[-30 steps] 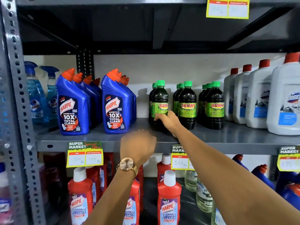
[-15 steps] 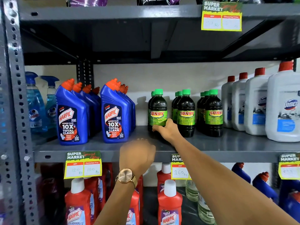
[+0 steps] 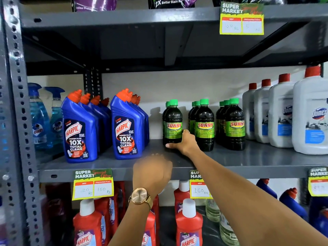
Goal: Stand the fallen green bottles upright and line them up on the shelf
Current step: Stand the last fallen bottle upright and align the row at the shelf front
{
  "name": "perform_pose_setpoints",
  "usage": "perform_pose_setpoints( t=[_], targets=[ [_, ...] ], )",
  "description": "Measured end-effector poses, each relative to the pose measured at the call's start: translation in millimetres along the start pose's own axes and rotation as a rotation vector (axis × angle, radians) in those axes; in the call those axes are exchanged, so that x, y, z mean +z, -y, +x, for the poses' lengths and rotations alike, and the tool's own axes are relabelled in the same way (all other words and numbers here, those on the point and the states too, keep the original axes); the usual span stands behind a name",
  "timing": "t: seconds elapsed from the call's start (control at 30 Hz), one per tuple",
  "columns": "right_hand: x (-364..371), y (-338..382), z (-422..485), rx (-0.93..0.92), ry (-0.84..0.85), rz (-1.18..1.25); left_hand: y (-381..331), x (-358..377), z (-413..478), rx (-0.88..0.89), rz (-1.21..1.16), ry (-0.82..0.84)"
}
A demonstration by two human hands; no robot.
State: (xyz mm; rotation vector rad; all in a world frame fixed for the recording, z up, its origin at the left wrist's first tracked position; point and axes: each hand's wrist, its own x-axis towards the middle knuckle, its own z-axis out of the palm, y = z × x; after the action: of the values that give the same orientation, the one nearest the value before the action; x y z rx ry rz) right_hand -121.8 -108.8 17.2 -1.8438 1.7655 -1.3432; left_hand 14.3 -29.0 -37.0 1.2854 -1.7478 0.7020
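Observation:
Dark bottles with green caps and green SUNNY labels stand upright in three rows on the grey shelf [image 3: 266, 162]. My right hand [image 3: 184, 143] is wrapped around the base of the front bottle of the left row [image 3: 173, 121]. The middle row's front bottle [image 3: 204, 121] and the right row's front bottle [image 3: 234, 121] stand beside it, each with more bottles behind. My left hand [image 3: 152, 172], wearing a gold watch, hovers in a loose fist in front of the shelf edge and holds nothing.
Blue Harpic bottles [image 3: 79, 128] stand in two rows to the left, with blue spray bottles [image 3: 40, 118] beyond them. White Domex bottles [image 3: 310, 112] fill the right end. Red Harpic bottles [image 3: 188, 221] sit on the shelf below. Price tags [image 3: 93, 183] hang from the shelf edge.
The view has tilted upward, so the shelf sits lower in frame. My right hand stays on the left front bottle, now gripping its base. My left hand has barely moved.

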Motion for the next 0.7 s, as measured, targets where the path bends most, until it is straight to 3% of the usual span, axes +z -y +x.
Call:
perform_pose_setpoints(
  t=[0.7],
  targets=[
    [0.5, 0.4, 1.0, -0.018, 0.08, 0.074, -2.9, -3.3, 0.1, -0.035, 0.004, 0.06]
  ],
)
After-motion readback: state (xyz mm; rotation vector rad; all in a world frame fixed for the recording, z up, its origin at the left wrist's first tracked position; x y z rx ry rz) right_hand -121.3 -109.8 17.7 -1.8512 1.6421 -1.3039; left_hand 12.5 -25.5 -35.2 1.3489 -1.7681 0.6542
